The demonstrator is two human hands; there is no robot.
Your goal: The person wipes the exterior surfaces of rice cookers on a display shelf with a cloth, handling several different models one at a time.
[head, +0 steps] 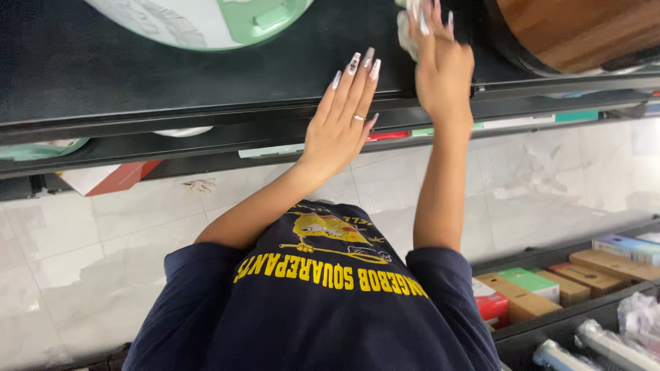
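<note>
Left hand (340,124) laid flat, fingers spread, on black shelf (172,75); right hand (443,65) closed on white cloth (407,27), pressed to shelf top between green-white appliance (206,20) and wooden container (577,31)

A pale green appliance (206,20), perhaps a cooker, and coloured boxes (543,288).

Two hands on one black shelf (172,75), left hand (340,127) flat, right hand (443,72) on one white cloth (407,31), one ring (358,118), one white-and-green appliance (206,20), one wooden-sided round thing (577,31), about six small boxes (550,285), two wrapped packets (619,336)
</note>
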